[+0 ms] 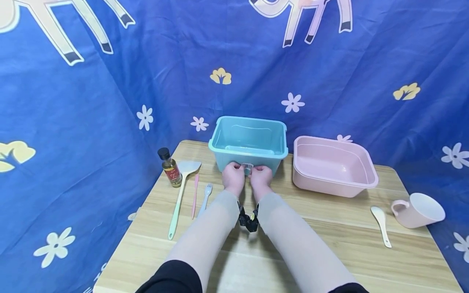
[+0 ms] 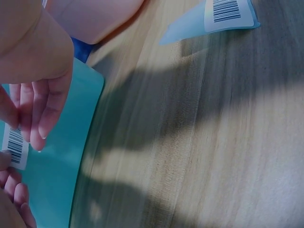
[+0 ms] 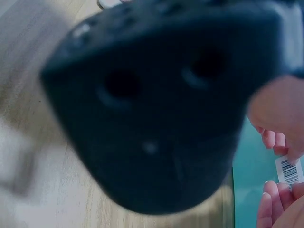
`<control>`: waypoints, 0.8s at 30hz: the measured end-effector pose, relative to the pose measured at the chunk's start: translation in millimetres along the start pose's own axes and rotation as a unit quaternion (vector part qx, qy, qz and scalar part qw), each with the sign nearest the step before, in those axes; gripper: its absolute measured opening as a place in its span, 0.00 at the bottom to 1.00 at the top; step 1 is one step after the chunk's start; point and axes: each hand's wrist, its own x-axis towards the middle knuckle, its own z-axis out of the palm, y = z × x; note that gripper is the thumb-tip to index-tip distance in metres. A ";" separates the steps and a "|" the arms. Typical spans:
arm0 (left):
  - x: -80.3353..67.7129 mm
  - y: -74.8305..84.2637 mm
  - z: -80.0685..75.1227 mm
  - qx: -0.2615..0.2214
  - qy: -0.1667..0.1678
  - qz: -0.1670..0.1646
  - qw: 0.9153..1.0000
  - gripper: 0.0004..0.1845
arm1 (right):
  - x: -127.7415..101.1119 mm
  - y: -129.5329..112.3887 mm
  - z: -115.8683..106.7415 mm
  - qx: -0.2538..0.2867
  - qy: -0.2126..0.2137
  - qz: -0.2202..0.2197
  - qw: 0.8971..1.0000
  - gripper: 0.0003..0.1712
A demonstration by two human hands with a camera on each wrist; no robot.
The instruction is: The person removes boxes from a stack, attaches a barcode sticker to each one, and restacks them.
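Both hands meet at a white barcode label (image 1: 247, 166) against the front wall of a teal bin (image 1: 249, 154). My left hand (image 1: 233, 177) pinches the label's left edge between thumb and finger. On the opposite edge, my right hand (image 1: 261, 177) does the same. In the left wrist view the label (image 2: 15, 147) shows its bars, with the right hand (image 2: 40, 95) above it and the left hand (image 2: 14, 194) below. Fingertips cover its ends in the right wrist view too, where the label (image 3: 289, 172) lies along the teal wall. Whether it is stuck down, I cannot tell.
A pink bin (image 1: 335, 167) stands to the right, near a white spoon (image 1: 381, 226) and mug (image 1: 417, 210). Leftward are an oil bottle (image 1: 171, 169), spatula (image 1: 179, 203), pink utensil (image 1: 195, 195) and blue fork (image 1: 206, 197). A black device (image 3: 152, 109) blocks much of the right wrist view.
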 end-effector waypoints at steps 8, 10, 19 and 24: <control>0.1 -0.4 0.4 0.005 -0.002 0.000 1.000 0.10 | -2.8 -2.8 -0.8 0.014 -0.004 0.013 1.000 0.04; -0.7 -0.3 0.4 -0.002 -0.005 0.002 1.000 0.09 | -3.4 -2.8 -0.9 0.016 -0.006 0.020 1.000 0.04; -6.4 4.1 4.1 -0.081 -0.043 0.026 0.995 0.06 | -1.4 -3.7 0.8 0.024 0.018 0.003 1.000 0.03; -8.1 4.7 4.6 -0.109 -0.055 0.025 0.992 0.07 | -2.0 -4.2 1.1 0.016 0.025 -0.003 1.000 0.03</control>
